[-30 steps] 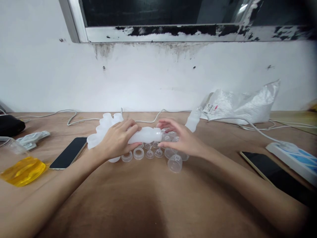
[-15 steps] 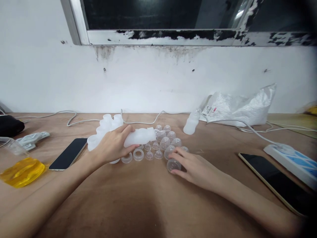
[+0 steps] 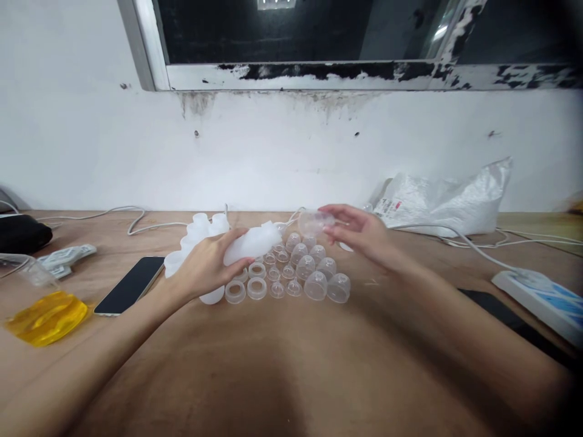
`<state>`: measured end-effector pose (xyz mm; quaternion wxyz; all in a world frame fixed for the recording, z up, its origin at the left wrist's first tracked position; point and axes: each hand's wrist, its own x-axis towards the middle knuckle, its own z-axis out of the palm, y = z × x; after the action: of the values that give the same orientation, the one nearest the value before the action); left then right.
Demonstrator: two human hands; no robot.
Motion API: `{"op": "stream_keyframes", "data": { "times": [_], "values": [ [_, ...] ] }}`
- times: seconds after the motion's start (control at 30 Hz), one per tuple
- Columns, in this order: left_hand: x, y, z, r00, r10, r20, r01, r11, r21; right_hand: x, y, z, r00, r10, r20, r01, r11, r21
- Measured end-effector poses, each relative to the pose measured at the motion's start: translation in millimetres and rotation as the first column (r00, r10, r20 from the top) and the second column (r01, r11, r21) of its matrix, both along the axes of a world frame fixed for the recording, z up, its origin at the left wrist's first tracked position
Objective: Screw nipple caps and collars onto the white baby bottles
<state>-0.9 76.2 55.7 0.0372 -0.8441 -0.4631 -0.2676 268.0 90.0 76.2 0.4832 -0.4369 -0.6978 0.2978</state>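
My left hand (image 3: 212, 260) is closed around a white baby bottle (image 3: 250, 243), tilted with its neck toward the right. Between the fingers of my right hand (image 3: 359, 233) is a clear domed cap (image 3: 310, 223), held just past the bottle's neck and apart from it. Below on the table stand several more clear caps (image 3: 315, 285), clear nipples (image 3: 277, 289) and white collar rings (image 3: 257, 288) in rows. More white bottles (image 3: 200, 227) stand grouped behind my left hand. Another bottle at the back is mostly hidden by my right hand.
A phone (image 3: 130, 286) lies left, near a container of yellow liquid (image 3: 48, 318). To the right are a power strip (image 3: 537, 297), a partly covered dark phone (image 3: 510, 318) and a white plastic bag (image 3: 446, 203). Cables (image 3: 132, 221) run along the wall.
My right hand has lifted from the front caps and moved up and away, now with a clear cap in its fingers. My left hand still holds the bottle, tilted slightly more upward.
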Motion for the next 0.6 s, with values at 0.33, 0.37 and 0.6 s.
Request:
{"op": "stream_keyframes", "data": {
  "times": [0.33,0.37,0.6],
  "values": [
    [-0.2,3.0,-1.7,0.997,-0.047,-0.056,0.047,0.999,0.005,-7.6,7.5,-20.0,0.992,0.094,-0.082,-0.102,0.991,-0.091],
    [-0.2,3.0,-1.5,0.997,-0.052,-0.06,0.053,0.999,0.003,-8.0,6.6,-19.6,0.991,0.102,-0.087,-0.11,0.99,-0.092],
    [3.8,-1.6,0.8,0.993,-0.094,-0.067,0.093,0.996,-0.016,-12.9,3.3,-24.6,0.98,0.184,-0.068,-0.191,0.976,-0.105]
  ]
}}
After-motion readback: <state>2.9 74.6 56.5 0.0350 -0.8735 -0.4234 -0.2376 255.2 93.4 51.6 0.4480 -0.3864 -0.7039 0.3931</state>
